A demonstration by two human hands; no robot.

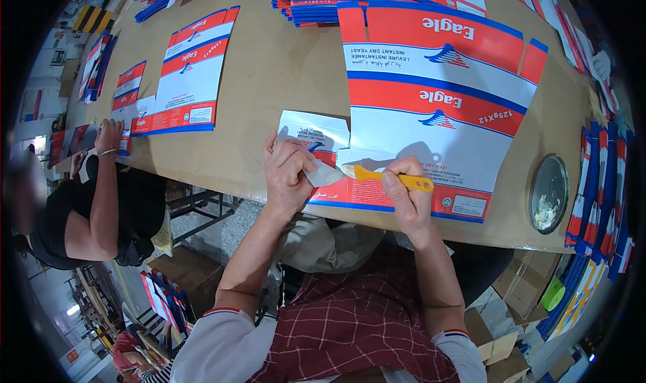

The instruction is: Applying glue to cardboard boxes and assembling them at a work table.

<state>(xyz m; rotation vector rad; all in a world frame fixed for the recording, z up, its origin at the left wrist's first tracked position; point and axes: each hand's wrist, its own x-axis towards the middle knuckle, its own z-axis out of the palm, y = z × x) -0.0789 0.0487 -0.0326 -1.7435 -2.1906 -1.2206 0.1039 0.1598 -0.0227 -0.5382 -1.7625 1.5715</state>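
Observation:
My left hand (288, 171) pinches a small white flap (326, 175) of a printed cardboard carton at the table's near edge. In my right hand (410, 198) is a yellow-handled brush (367, 174), its bristles pointing left against the flap. A flat, unfolded carton blank (437, 137), red, white and blue, lies under and beyond my right hand. Close to my left fingers is a smaller printed panel (316, 129); whether it is joined to the large blank I cannot tell. White paste (548, 215) sits in a round dish (546, 178) to the right.
Flat cartons are stacked on the table (269, 67) at the far side (313, 12) and stand bundled at the right edge (592, 188). More blanks (188, 73) lie to the left, where a co-worker's hand (109, 136) touches one. Open cardboard boxes (528, 282) are below right.

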